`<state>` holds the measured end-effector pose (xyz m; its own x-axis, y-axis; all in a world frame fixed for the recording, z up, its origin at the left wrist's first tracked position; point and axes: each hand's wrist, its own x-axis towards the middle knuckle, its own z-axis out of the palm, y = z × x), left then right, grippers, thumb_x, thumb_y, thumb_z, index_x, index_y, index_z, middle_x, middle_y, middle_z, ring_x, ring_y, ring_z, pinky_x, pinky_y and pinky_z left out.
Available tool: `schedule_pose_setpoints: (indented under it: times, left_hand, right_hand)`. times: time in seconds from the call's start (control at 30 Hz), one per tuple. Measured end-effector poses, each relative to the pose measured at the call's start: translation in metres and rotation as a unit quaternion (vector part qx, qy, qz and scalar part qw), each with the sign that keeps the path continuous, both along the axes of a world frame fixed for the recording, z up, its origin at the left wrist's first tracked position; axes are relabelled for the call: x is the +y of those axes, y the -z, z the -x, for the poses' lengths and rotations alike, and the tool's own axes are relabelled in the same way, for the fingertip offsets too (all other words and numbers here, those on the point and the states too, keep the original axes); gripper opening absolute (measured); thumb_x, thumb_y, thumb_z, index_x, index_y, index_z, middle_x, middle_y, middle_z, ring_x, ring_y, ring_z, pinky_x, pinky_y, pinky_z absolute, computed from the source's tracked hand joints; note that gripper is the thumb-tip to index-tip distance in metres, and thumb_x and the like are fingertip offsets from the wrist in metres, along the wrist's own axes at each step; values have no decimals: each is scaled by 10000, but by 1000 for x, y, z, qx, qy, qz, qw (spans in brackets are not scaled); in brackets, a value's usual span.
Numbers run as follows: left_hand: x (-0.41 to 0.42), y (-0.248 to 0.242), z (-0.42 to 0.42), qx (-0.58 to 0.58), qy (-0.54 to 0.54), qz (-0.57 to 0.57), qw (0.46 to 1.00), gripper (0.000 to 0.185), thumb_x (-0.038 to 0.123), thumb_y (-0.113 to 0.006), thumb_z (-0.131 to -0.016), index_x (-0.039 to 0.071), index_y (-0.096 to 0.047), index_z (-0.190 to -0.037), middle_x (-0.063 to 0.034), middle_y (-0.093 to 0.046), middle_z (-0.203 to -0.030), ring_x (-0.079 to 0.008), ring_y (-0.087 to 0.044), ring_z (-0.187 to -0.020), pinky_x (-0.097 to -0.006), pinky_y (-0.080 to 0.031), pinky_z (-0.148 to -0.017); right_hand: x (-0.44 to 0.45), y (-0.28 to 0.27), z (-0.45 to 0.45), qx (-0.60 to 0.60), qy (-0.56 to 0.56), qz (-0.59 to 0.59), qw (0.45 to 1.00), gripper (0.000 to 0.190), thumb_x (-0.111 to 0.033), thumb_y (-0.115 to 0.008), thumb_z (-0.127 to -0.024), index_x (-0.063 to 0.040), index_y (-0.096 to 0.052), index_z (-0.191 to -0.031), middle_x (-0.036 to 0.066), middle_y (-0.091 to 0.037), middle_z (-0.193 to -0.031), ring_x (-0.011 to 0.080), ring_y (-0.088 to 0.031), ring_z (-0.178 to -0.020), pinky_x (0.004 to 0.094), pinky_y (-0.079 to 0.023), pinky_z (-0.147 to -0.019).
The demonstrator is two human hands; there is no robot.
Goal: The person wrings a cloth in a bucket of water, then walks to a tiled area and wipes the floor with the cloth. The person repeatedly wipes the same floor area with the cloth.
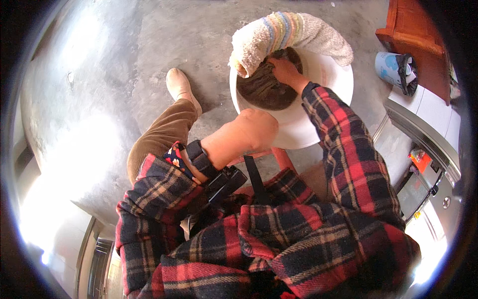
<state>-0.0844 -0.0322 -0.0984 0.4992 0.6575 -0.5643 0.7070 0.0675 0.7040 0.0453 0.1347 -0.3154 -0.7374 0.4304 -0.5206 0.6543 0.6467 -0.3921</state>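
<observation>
A white bucket (298,130) stands on the floor before me, with a dark brown, ridged mass that looks like wet cloth (261,84) inside. My right hand (287,73) reaches down into the bucket, its bent fingers gripping the dark cloth near the far side. Over the far rim hangs a thick cream towel (257,41) with blue, yellow and pink stripes. My left hand (257,127) is at or above the near left rim, its back towards me. Its fingers are hidden, so I cannot tell whether it holds anything.
Below the bucket shows part of a red frame (283,159). My left foot in a beige shoe (178,84) rests on the grey concrete floor (160,41). To the right are a blue-and-white bin (388,67) with a black liner, reddish wooden furniture (414,37) and a metal-edged unit (422,130).
</observation>
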Motion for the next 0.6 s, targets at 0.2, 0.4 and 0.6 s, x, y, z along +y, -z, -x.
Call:
schedule_pose_setpoints:
  times: [0.2,0.4,0.6]
  left_hand:
    - [6,-1,-1,13,37,52,998,204,90,-642,-656,28,-735,-827,-182,-703,-884,-358,-685,-875,-422,-544,-716]
    - [0,14,-8,11,-28,25,999,199,101,-620,-685,20,-734,-826,-198,-695,-870,-371,-679,-874,-442,-543,-728]
    - [13,40,-12,-70,-191,-69,977,255,147,-503,-848,-33,-601,-1002,-221,-655,-898,-401,-634,-885,-466,-517,-808]
  right_hand:
    - [-36,40,-9,-7,-143,-82,986,313,-142,-539,-852,-106,-665,-1137,203,-676,-1011,387,-654,-951,512,-522,-796]
    - [-3,20,-4,-133,-145,-60,979,288,-89,-509,-848,-110,-652,-1098,187,-656,-1078,383,-627,-1022,513,-498,-850]
    - [3,-104,-15,52,-66,-8,996,395,51,-525,-739,-114,-586,-1093,144,-621,-1054,389,-567,-1024,470,-447,-909]
